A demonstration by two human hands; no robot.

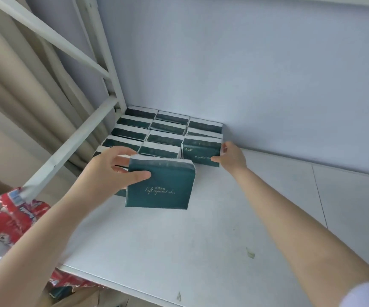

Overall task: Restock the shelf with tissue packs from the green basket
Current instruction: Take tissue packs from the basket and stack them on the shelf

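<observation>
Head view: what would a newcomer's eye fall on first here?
The dark green tissue pack at centre, gripped by the left hand. Behind it, three rows of matching packs fill the white shelf's back-left corner, where the right hand grips a second tissue pack at the right row's front.

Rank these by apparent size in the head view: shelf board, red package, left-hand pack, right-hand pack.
1. shelf board, largest by far.
2. left-hand pack and red package look alike; the package is partly cut off, so unranked.
3. right-hand pack, smallest, though it sits farther from the camera.
</observation>
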